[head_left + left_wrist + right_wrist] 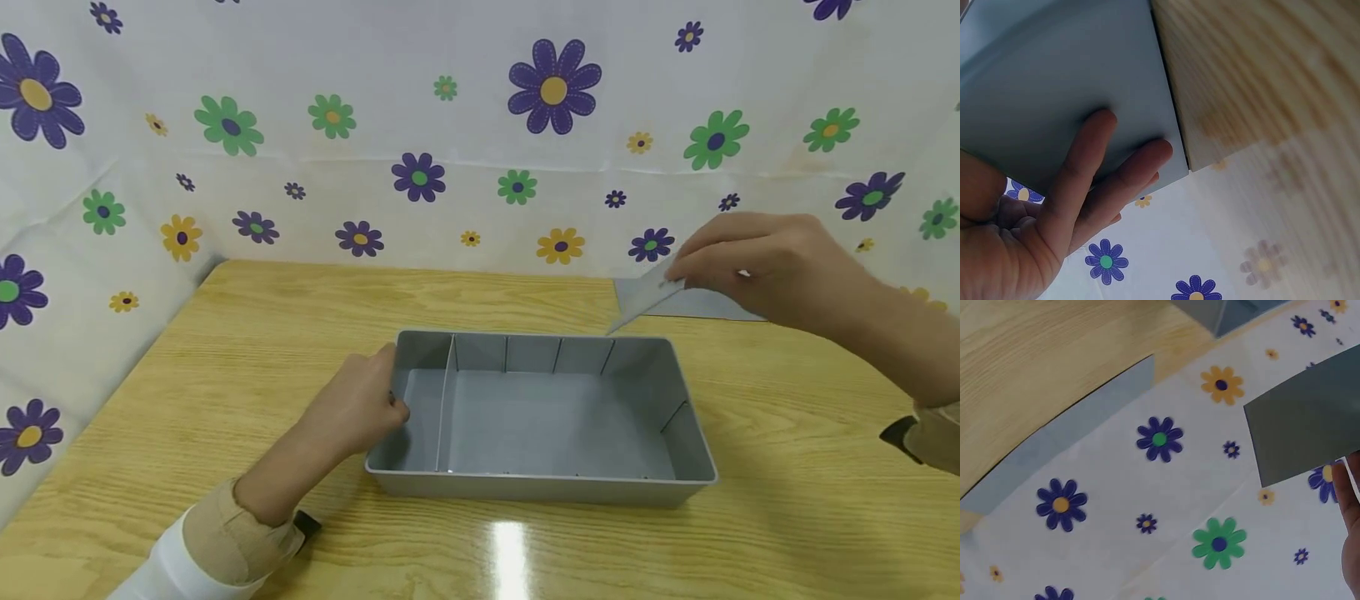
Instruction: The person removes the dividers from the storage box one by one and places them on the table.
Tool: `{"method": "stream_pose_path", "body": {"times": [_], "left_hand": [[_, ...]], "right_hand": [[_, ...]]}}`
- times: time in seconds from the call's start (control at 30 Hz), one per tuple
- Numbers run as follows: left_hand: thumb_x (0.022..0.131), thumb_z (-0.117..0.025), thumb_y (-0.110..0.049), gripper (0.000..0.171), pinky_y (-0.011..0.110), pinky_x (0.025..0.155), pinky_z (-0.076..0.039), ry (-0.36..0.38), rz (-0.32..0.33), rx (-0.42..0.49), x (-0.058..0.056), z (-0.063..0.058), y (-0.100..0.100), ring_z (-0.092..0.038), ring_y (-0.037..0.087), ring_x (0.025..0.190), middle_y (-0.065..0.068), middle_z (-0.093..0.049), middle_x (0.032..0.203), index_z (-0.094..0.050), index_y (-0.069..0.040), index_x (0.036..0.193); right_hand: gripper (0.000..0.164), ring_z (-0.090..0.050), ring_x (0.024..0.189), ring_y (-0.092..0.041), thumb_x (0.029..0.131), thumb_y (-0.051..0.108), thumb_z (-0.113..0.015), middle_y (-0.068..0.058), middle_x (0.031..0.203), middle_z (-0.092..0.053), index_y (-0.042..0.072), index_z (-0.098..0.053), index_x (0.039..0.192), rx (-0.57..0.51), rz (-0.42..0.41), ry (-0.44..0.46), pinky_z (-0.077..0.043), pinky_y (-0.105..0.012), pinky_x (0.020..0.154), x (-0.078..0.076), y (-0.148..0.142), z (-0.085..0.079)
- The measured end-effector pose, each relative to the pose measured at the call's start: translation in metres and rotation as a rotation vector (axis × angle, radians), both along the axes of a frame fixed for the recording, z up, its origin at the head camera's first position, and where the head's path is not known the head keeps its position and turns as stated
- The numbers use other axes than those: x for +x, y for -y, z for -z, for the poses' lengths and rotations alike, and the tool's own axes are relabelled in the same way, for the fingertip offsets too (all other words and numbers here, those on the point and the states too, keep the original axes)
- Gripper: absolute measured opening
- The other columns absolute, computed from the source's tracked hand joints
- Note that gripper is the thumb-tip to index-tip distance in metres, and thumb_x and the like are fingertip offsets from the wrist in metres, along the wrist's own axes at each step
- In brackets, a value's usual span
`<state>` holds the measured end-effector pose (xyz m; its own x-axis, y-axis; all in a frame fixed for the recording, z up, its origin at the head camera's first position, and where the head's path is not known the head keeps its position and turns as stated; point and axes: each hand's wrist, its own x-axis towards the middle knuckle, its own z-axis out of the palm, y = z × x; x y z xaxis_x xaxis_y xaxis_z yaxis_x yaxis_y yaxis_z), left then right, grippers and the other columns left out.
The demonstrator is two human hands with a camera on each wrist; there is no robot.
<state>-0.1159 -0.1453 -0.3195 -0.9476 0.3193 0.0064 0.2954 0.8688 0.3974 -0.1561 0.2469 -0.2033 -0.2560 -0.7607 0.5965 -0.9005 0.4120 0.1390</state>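
Note:
A grey rectangular organizer box (540, 490) stands on the table, with slots along its inner walls. One upright divider (446, 408) crosses it near the left end. My left hand (352, 408) holds the left end wall, thumb over the rim and fingers (1094, 140) against the outer side. Above the table, behind the box's right part, my right hand (772, 258) pinches a thin grey divider panel (645, 296) between thumb and fingers. The panel tilts, its lower tip overlapping the back rim in the head view; its broad face (1304, 422) shows in the right wrist view.
Another flat grey panel (705, 307) lies at the table's back edge, partly behind the held panel and right hand. A white cloth (480, 125) with purple, green and yellow flowers hangs behind the wooden table (247, 333) and along its left side.

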Motion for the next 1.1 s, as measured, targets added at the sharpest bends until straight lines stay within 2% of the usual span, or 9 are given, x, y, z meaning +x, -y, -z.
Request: {"method": "stream_pose_path", "body": {"times": [0.17, 0.27, 0.4, 0.7, 0.8, 0.9, 0.97, 1.0, 1.1], "left_hand": [[0.068, -0.056, -0.002, 0.039, 0.027, 0.041, -0.040, 0.001, 0.005, 0.008, 0.000, 0.001, 0.000, -0.046, 0.014, 0.049, 0.007, -0.051, 0.062, -0.048, 0.008, 0.105], [0.068, -0.056, -0.002, 0.040, 0.026, 0.040, -0.040, 0.006, 0.007, 0.005, -0.001, 0.001, 0.000, -0.046, 0.014, 0.049, 0.007, -0.051, 0.061, -0.048, 0.009, 0.106], [0.068, -0.056, -0.002, 0.043, 0.026, 0.040, -0.040, 0.021, 0.002, 0.004, -0.001, 0.001, 0.000, -0.047, 0.013, 0.048, 0.007, -0.051, 0.060, -0.047, 0.011, 0.109], [0.068, -0.056, -0.001, 0.043, 0.026, 0.040, -0.041, 0.021, -0.002, 0.017, 0.001, -0.001, 0.000, -0.047, 0.013, 0.049, 0.006, -0.052, 0.062, -0.047, 0.010, 0.109], [0.069, -0.056, -0.002, 0.043, 0.026, 0.040, -0.041, 0.023, -0.006, 0.013, 0.001, -0.001, 0.000, -0.047, 0.013, 0.049, 0.007, -0.052, 0.062, -0.047, 0.010, 0.109], [0.069, -0.056, -0.002, 0.042, 0.026, 0.040, -0.041, 0.023, -0.010, 0.007, 0.001, -0.001, 0.000, -0.047, 0.013, 0.049, 0.006, -0.051, 0.060, -0.047, 0.010, 0.108], [0.069, -0.056, -0.002, 0.040, 0.026, 0.040, -0.041, 0.021, -0.009, 0.006, 0.001, -0.001, 0.000, -0.047, 0.013, 0.048, 0.006, -0.050, 0.059, -0.047, 0.009, 0.107], [0.069, -0.056, -0.002, 0.040, 0.026, 0.040, -0.041, 0.019, -0.007, 0.006, 0.001, -0.001, 0.000, -0.047, 0.013, 0.048, 0.006, -0.050, 0.059, -0.047, 0.009, 0.106], [0.069, -0.056, -0.002, 0.040, 0.026, 0.040, -0.041, 0.015, -0.002, 0.008, 0.000, 0.000, 0.000, -0.047, 0.013, 0.048, 0.006, -0.050, 0.059, -0.048, 0.009, 0.106]], "right_hand": [[0.033, -0.059, 0.071, -0.013, 0.093, 0.034, -0.050, -0.001, 0.081, -0.066, 0.011, -0.071, 0.087, 0.105, 0.190, -0.035, -0.051, -0.029, 0.057, -0.009, -0.045, 0.011], [0.042, -0.059, 0.068, -0.016, 0.094, 0.040, -0.045, -0.004, 0.078, -0.066, 0.009, -0.071, 0.087, 0.145, 0.271, -0.023, -0.051, -0.035, 0.055, -0.013, -0.073, 0.024], [0.065, -0.059, 0.065, -0.019, 0.096, 0.050, -0.023, -0.005, 0.075, -0.064, 0.007, -0.070, 0.086, 0.215, 0.316, -0.011, -0.051, -0.037, 0.052, -0.014, -0.105, 0.046], [0.070, -0.055, 0.062, -0.016, 0.098, 0.046, -0.012, 0.000, 0.072, -0.059, 0.008, -0.068, 0.081, 0.320, 0.363, -0.002, -0.048, -0.029, 0.047, 0.002, -0.145, 0.099], [0.048, -0.059, 0.065, -0.018, 0.099, 0.038, -0.032, -0.001, 0.076, -0.063, 0.010, -0.068, 0.083, 0.326, 0.391, 0.068, -0.050, -0.031, 0.050, 0.007, -0.151, 0.112], [0.009, -0.062, 0.068, -0.020, 0.083, 0.021, -0.064, -0.001, 0.078, -0.067, 0.013, -0.068, 0.083, 0.341, 0.436, 0.166, -0.051, -0.035, 0.055, 0.011, -0.154, 0.122], [0.010, -0.062, 0.070, -0.019, 0.073, 0.012, -0.072, 0.002, 0.078, -0.067, 0.015, -0.067, 0.081, 0.357, 0.470, 0.233, -0.052, -0.036, 0.058, 0.011, -0.155, 0.129], [0.022, -0.062, 0.071, -0.018, 0.063, 0.005, -0.075, 0.003, 0.079, -0.066, 0.016, -0.067, 0.081, 0.361, 0.486, 0.267, -0.052, -0.036, 0.061, 0.012, -0.155, 0.132], [0.026, -0.062, 0.075, -0.019, 0.064, 0.003, -0.075, 0.004, 0.083, -0.065, 0.016, -0.068, 0.085, 0.360, 0.490, 0.342, -0.052, -0.036, 0.064, 0.011, -0.157, 0.141]]}}
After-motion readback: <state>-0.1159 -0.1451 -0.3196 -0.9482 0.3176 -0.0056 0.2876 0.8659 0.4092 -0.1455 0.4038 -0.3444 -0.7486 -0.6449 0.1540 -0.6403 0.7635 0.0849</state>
